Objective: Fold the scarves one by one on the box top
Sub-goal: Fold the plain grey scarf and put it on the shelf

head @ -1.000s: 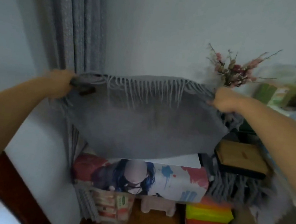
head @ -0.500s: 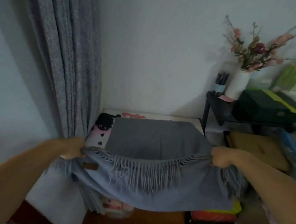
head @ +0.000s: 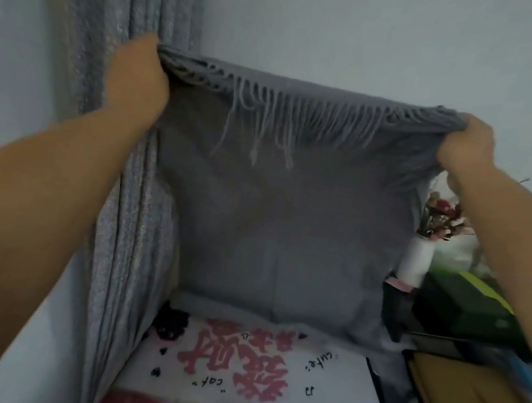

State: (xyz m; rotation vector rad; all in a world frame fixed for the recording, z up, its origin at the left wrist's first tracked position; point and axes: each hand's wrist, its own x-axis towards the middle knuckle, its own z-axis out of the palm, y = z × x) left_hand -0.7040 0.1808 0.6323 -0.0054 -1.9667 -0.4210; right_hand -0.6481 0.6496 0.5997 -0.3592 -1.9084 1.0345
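Grey scarf up between my hands, fold only part done

I judge the grey scarf doubled once, fringe at top, with laying and further folds left. My left hand and right hand are raised, well apart, each pinching a top corner; the cloth hangs below them, its lower edge touching the box top
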